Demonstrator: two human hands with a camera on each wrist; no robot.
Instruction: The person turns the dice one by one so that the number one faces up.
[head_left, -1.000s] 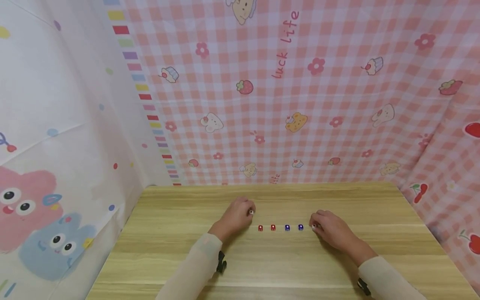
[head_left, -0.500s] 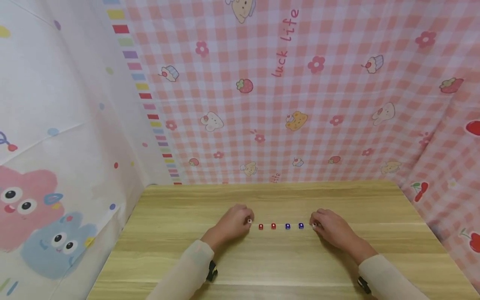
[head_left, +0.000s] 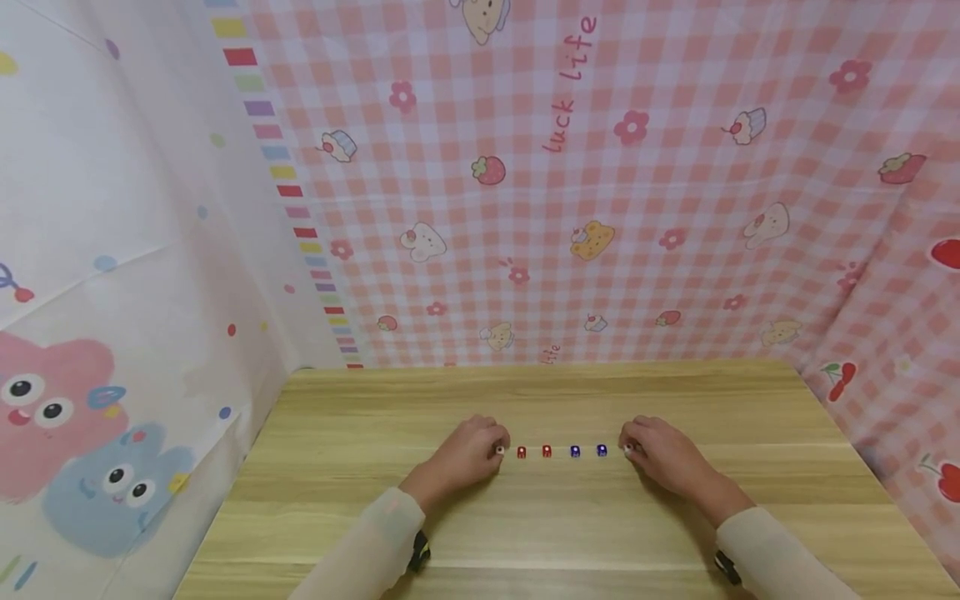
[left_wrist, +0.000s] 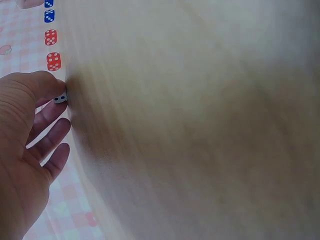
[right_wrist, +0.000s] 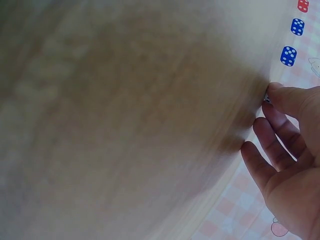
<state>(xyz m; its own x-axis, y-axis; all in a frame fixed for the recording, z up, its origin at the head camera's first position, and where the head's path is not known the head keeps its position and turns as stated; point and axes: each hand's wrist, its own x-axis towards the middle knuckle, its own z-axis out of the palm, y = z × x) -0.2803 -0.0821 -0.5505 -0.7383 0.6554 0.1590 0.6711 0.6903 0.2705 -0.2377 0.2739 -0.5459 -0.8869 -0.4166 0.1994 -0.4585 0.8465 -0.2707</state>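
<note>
Two red dice (head_left: 521, 452) and two blue dice (head_left: 575, 451) stand spaced in a straight row on the wooden table (head_left: 555, 533). At the row's left end my left hand (head_left: 467, 454) pinches a white die (left_wrist: 60, 97) between thumb and finger, down at the table surface. My right hand (head_left: 663, 454) pinches another white die (head_left: 628, 449) at the right end, beside the outer blue die. In the right wrist view the thumb and fingers cover most of that die (right_wrist: 267, 99). Both white dice line up with the row.
A pink checked cloth (head_left: 525, 208) hangs behind the table's far edge, with a white patterned cloth (head_left: 150, 250) on the left. More checked cloth (head_left: 900, 350) hangs at the right side. A dark strap (head_left: 420, 552) shows at the left wrist.
My left hand has come down and nearer to me with its white die, which now lies level with the row. The right hand and the coloured dice have stayed in place.
</note>
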